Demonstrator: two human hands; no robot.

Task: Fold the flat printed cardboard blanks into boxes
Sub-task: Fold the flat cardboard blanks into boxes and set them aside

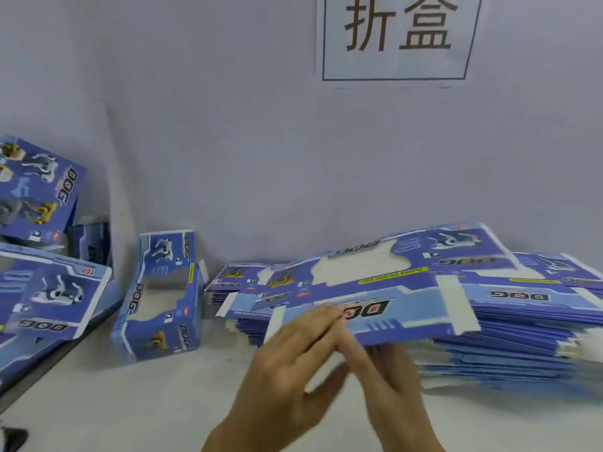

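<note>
Head view, L hand & R hand both pinching top blank front edge, stack at tabletop right side.

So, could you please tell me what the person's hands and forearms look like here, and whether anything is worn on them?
Both are bare. The left hand and right hand show no gloves, rings or tape, and the wrists entering from the bottom edge carry no sleeve, watch or band. Motion blur softens the fingers, so finer details such as the nails cannot be made out.
</note>
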